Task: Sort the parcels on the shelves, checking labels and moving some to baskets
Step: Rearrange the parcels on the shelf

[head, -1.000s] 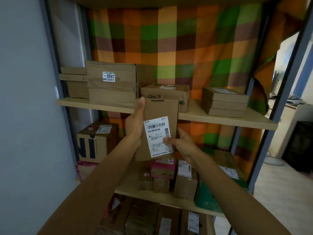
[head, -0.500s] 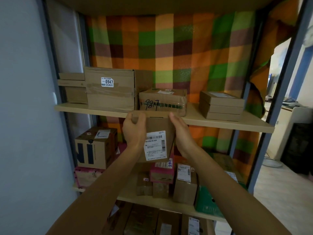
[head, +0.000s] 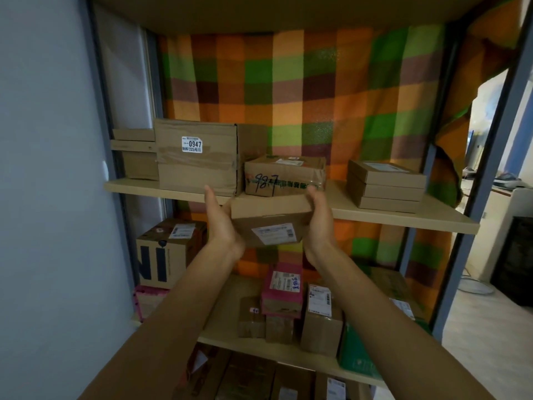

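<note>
Head view: a small brown cardboard parcel [head: 271,223] with a white printed label on its near face is in mid-air at the middle of the frame, tilted with its top edge leaning away. It sits just in front of the edge of the pale wooden upper shelf [head: 383,219].

The left hand [head: 222,223] presses flat against the parcel's nine o'clock side, its fingers straight and pointing up past the top edge. The right hand [head: 318,220] cups the three o'clock end, with its fingertips bent over the upper corner. The parcel is carried between the two palms.

On the upper shelf:
- At twelve o'clock from the parcel lies a taped brown carton with "987" handwritten on it [head: 284,176].
- At eleven o'clock stands a large brown taped box with a white "0947" sticker [head: 199,160].
- At ten o'clock, beyond the large box, are thin flat brown boxes [head: 135,154].
- At two o'clock is a stack of three flat brown boxes [head: 386,186].

On the lower shelf:
- At eight o'clock is a brown box printed with dark letters [head: 164,252].
- At six o'clock, a pink-banded parcel [head: 284,293] rests on small brown cartons.
- At five o'clock is a green box [head: 360,359].

An orange, green and brown checked cloth [head: 317,96] hangs behind the shelves.
</note>
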`<act>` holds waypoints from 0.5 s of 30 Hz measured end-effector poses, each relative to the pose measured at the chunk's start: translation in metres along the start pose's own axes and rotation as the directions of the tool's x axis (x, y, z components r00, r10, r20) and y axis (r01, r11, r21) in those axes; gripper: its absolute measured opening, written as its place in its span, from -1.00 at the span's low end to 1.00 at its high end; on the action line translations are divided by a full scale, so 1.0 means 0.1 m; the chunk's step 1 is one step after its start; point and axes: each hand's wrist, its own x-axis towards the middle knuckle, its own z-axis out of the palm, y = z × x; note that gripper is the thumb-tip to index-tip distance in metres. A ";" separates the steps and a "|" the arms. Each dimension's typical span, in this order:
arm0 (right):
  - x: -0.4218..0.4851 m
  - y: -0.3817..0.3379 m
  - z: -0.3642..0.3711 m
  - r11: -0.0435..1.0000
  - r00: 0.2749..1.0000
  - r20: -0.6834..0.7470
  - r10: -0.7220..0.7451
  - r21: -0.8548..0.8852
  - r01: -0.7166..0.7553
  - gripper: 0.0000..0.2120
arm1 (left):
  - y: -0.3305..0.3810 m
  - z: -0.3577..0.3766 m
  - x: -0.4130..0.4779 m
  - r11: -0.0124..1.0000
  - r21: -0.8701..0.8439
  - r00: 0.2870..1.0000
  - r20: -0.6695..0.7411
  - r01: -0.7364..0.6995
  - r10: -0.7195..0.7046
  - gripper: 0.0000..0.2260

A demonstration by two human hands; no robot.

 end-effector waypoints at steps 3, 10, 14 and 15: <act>-0.01 -0.03 0.00 0.994 0.996 0.049 -0.072 0.086 0.068 -0.45 | 0.12 -0.05 -0.03 0.981 0.107 0.986 0.020 0.160 -0.163 -0.56; -0.02 -0.02 -0.21 0.941 0.931 0.226 0.287 0.115 -0.318 -0.51 | 0.14 -0.17 -0.07 0.939 0.294 0.982 0.009 0.176 -0.187 -0.89; 0.01 -0.10 -0.29 0.875 0.839 0.251 0.483 -0.091 -0.476 -0.61 | 0.07 -0.23 -0.06 0.908 0.412 0.992 0.057 0.077 -0.110 -0.75; 0.02 -0.09 -0.29 0.876 0.843 0.238 0.482 -0.162 -0.455 -0.60 | 0.05 -0.22 -0.06 0.901 0.431 0.994 0.068 0.051 -0.089 -0.71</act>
